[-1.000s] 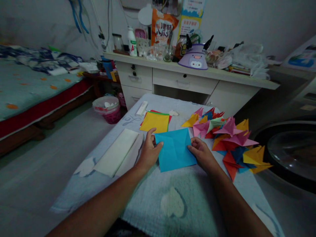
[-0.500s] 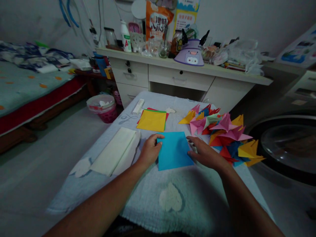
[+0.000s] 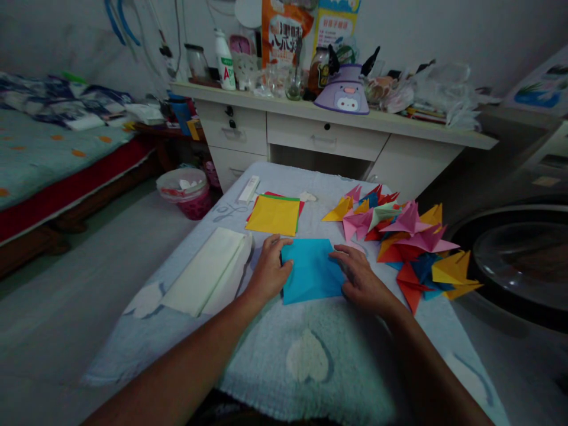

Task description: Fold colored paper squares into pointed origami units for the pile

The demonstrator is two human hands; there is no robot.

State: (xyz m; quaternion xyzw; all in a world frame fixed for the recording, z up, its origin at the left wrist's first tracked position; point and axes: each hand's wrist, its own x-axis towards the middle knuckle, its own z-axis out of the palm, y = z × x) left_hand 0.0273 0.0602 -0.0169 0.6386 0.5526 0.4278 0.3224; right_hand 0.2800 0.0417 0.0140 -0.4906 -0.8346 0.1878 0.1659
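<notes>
A square sheet of blue paper (image 3: 310,272) lies on the cloth-covered table in front of me. My left hand (image 3: 270,269) rests at its left edge, thumb and index finger spread apart and touching the paper. At the right edge is my right hand (image 3: 357,275), its fingers apart and reaching over the sheet's border. Beyond the blue sheet sits a stack of coloured paper squares (image 3: 273,214), yellow on top with green and red showing beneath. Folded paper cranes (image 3: 408,231) in several colours are heaped to the right.
A folded pale paper or cloth (image 3: 206,269) lies left of my hands. Further back are a small white box (image 3: 249,189) and a white scrap (image 3: 307,196). Behind stands a cluttered desk (image 3: 293,106), with a waste bin (image 3: 190,198) at left and a front-loading washing machine (image 3: 510,260) at right.
My right hand has moved slightly left and inward, so its fingers now cover more of the blue sheet's right edge. The left hand has barely shifted. The view has tilted a little.
</notes>
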